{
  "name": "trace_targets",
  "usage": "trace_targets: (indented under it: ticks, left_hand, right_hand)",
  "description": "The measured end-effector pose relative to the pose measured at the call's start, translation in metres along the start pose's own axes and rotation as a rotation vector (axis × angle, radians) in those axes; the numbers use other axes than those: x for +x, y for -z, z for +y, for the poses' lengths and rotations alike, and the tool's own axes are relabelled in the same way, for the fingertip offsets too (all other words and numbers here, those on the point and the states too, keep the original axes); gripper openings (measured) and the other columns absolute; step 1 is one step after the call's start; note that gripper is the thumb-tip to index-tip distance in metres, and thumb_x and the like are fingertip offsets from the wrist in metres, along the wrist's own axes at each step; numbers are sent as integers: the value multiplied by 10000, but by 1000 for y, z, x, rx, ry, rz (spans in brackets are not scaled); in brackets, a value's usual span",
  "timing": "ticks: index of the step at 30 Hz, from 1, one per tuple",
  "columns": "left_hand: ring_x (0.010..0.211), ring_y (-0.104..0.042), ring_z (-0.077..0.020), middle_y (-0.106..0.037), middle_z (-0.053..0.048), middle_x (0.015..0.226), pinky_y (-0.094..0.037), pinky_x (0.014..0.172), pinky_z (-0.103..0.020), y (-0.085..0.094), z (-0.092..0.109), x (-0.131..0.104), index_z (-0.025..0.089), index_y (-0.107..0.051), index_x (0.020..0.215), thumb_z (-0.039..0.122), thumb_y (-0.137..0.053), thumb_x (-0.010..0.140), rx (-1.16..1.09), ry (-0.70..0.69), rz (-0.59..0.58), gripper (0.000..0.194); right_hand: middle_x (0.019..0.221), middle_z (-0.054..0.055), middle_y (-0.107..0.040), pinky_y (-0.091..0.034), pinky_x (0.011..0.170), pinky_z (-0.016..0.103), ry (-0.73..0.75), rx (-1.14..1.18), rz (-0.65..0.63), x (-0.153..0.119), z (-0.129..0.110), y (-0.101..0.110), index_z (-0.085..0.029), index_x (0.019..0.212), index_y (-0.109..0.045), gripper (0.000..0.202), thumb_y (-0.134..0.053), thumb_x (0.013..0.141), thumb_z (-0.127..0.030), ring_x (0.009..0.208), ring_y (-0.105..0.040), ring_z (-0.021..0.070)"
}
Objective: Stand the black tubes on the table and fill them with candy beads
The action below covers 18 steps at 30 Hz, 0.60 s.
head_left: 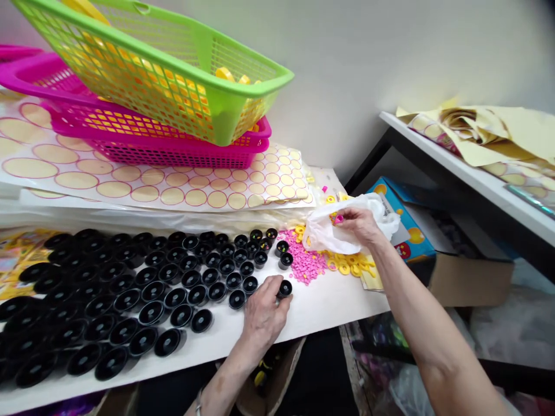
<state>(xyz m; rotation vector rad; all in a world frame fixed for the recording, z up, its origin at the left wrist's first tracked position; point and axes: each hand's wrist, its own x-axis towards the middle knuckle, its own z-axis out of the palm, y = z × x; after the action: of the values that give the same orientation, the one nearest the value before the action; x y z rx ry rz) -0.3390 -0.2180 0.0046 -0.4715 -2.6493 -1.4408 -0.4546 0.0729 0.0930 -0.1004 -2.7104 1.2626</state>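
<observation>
My left hand point(265, 309) has its thumb and fingers around a small black cup point(285, 288), which stands upright on the white tabletop. My right hand point(359, 224) is at the mouth of a white plastic bag point(323, 228), pinching a small pink piece point(339, 219) whose kind I cannot make out. Some tiny coloured bits show beside that piece. Between the hands lies a heap of small pink pieces point(306, 263). Yellow rings point(347, 264) are spread below and around the bag. Left of my left hand stand rows of black cups point(174, 297); a few at the far right end hold coloured bits.
A green basket point(217, 110) of yellow parts sits on a magenta basket point(173, 147) at the back, over sheets with printed circles point(165, 190). To the right are a blue box point(396, 219) and a white shelf point(472, 167) with paper. The table's front edge is near my left wrist.
</observation>
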Motion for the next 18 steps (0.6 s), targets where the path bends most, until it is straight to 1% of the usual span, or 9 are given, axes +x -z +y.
trace_targets:
  ticks: [3, 5, 7, 10, 12, 15, 18]
  left_hand:
    - [803, -597, -152, -630, -16, 977, -457, 681, -251, -1, 0, 1, 223, -555, 1073, 196, -569, 776, 6, -1, 4, 298]
    - [808, -594, -150, -625, -18, 986, -456, 689, -251, -1, 1, 1, 221, -555, 1068, 198, -566, 780, -1, 6, -10, 289]
    - [819, -590, -147, -618, -18, 982, -451, 701, -249, 0, 2, 0, 218, -554, 1060, 198, -565, 782, -13, 15, -28, 279]
    - [808, -581, -142, -609, -9, 944, -438, 696, -244, 1, 5, 0, 215, -556, 1040, 197, -571, 778, -15, 30, -47, 264]
    - [781, -573, -137, -601, -4, 911, -426, 677, -241, 3, 7, -1, 214, -559, 1019, 196, -577, 772, -1, 40, -52, 248]
    - [759, -564, -133, -597, -1, 894, -409, 660, -236, 4, 9, -1, 215, -556, 1004, 193, -579, 766, 9, 49, -57, 240]
    - [752, -556, -131, -601, -2, 908, -399, 651, -230, 4, 9, -1, 219, -552, 997, 195, -577, 765, 1, 49, -66, 235]
  right_hand:
    - [793, 48, -677, -489, 685, 317, 25, 254, 67, -9, -8, 2, -141, 786, -661, 273, -709, 555, -280, 730, -612, 174]
    - [757, 30, -666, -478, 698, 322, 45, 393, 72, -18, -23, -1, -151, 770, -671, 255, -745, 540, -233, 724, -601, 167]
    - [718, 5, -640, -455, 674, 299, 97, 387, 20, -28, -44, -8, -161, 769, -676, 217, -740, 567, -205, 690, -572, 146]
    - [683, -17, -581, -401, 605, 261, 248, 204, -154, -41, -75, -26, -164, 787, -673, 138, -662, 649, -160, 620, -497, 115]
    - [691, -11, -561, -381, 609, 259, 378, 24, -284, -47, -89, -40, -162, 788, -668, 141, -582, 686, -113, 635, -478, 119]
    - [755, 20, -578, -373, 688, 277, 537, -294, -419, -53, -98, -60, -160, 757, -658, 213, -488, 692, -49, 756, -499, 154]
    - [781, 41, -583, -337, 684, 286, 603, -575, -456, -58, -99, -73, -160, 718, -642, 215, -464, 705, -38, 784, -479, 170]
